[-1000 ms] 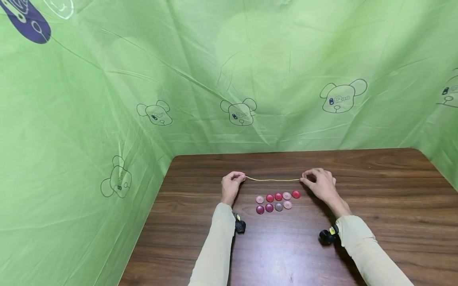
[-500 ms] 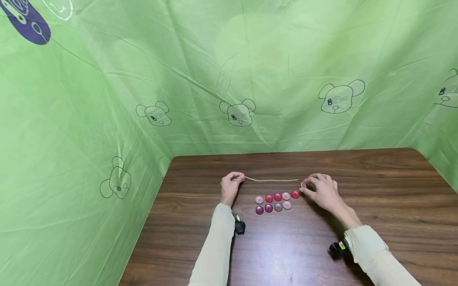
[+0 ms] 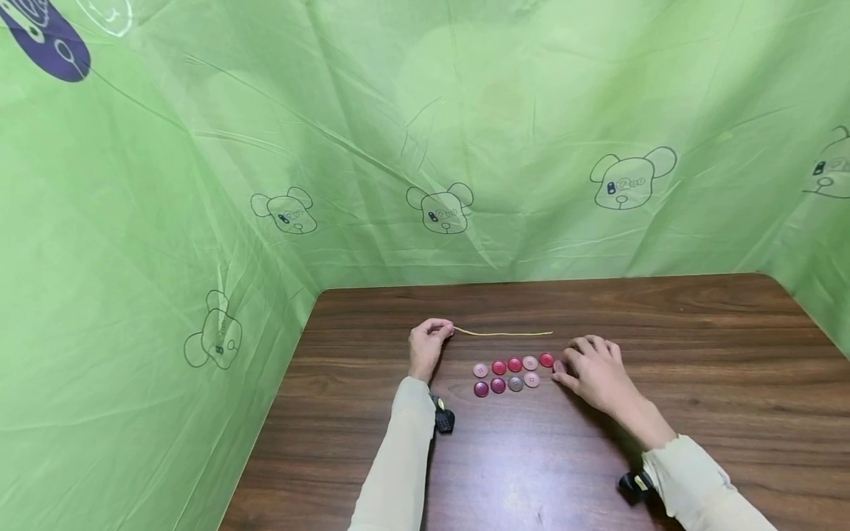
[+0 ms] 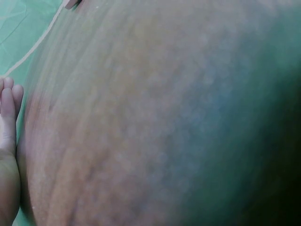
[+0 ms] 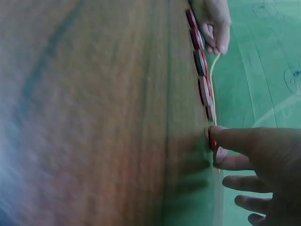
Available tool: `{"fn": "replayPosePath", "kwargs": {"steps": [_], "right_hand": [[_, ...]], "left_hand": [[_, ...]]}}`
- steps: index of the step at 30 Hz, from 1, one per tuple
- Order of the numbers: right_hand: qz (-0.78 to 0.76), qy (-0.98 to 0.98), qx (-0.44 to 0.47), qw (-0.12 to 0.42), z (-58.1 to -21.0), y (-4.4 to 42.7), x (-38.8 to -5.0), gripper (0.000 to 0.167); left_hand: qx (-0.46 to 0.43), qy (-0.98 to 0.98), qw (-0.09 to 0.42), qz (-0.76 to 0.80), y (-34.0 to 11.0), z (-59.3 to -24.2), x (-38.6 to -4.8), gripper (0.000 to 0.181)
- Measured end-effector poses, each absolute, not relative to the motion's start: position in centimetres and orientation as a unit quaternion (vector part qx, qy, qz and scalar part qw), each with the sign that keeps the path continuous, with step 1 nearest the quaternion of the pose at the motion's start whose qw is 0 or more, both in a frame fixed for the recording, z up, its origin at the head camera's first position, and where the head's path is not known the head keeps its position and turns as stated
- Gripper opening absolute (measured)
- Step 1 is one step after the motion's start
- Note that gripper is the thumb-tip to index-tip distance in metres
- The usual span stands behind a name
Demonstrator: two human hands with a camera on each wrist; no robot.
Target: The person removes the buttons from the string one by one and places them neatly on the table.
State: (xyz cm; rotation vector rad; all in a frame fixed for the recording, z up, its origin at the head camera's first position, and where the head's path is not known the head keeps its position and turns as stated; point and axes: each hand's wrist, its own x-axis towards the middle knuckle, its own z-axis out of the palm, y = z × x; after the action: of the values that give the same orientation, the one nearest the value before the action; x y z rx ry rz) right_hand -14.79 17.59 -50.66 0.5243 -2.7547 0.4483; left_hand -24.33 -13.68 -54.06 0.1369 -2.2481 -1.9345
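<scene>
My left hand [image 3: 428,346] pinches the left end of a thin yellow cord [image 3: 505,334], which stretches out to the right with its other end loose. Between thumb and forefinger, my right hand [image 3: 598,374] holds a pink button [image 5: 220,154], tilted up. It is just right of a red button [image 3: 546,360] that ends the farther of two rows. Pink and red buttons make up that row; the nearer row has purple ones [image 3: 498,386], a grey one [image 3: 516,383] and a pink one [image 3: 531,379]. In the right wrist view, the left hand [image 5: 216,23] also shows with the cord.
Everything lies on a dark brown wooden table [image 3: 372,317]. Green cloth [image 3: 505,110] with printed bear faces hangs behind it and at the sides. A black wrist camera [image 3: 634,487] sits under the right wrist, and another [image 3: 443,419] by the left.
My right hand has left the cord's right end and come nearer, beside the end of the farther button row, with the pink button in its fingers. The left hand has stayed put.
</scene>
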Motion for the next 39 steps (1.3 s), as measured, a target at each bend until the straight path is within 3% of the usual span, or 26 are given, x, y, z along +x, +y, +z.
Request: {"fn": "replayPosePath", "kwargs": {"steps": [22, 39], "right_hand": [[0.148, -0.958, 0.158, 0.189, -51.2, 16.1, -13.5, 0.021], [0.182, -0.962, 0.137, 0.149, -51.8, 16.1, -12.9, 0.026]], "left_hand": [[0.041, -0.817, 0.111, -0.564, -13.5, -53.9, -24.1, 0.008], [0.044, -0.807, 0.124, -0.575, -13.4, -53.7, -23.6, 0.014]]}}
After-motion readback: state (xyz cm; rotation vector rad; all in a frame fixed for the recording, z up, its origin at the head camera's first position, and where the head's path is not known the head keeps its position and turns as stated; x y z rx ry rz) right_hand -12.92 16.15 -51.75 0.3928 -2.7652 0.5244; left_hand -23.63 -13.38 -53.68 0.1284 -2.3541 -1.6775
